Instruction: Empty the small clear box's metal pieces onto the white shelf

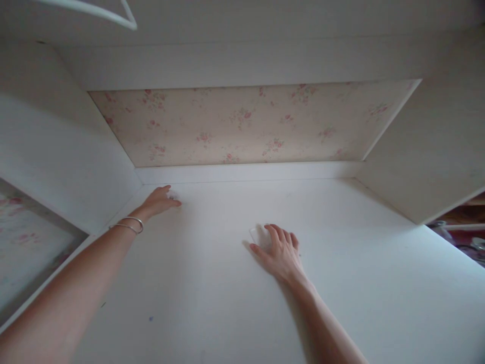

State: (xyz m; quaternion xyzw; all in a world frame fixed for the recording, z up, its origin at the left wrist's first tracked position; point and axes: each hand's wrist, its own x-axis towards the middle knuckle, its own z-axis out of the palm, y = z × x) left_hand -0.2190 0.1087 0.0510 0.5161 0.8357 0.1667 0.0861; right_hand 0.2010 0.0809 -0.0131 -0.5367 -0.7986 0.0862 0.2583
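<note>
Head view: worn camera looking forward and down, close over the white desktop, facing the floral back wall of the alcove

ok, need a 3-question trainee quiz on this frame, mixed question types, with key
1. True or false: the left hand lies near the back left corner of the white shelf.
2. What does the right hand cover? A) a small whitish flat piece B) a red cup C) a book
3. What is worn on the left wrist?

Key: 1 true; 2 A; 3 thin silver bangles.
</note>
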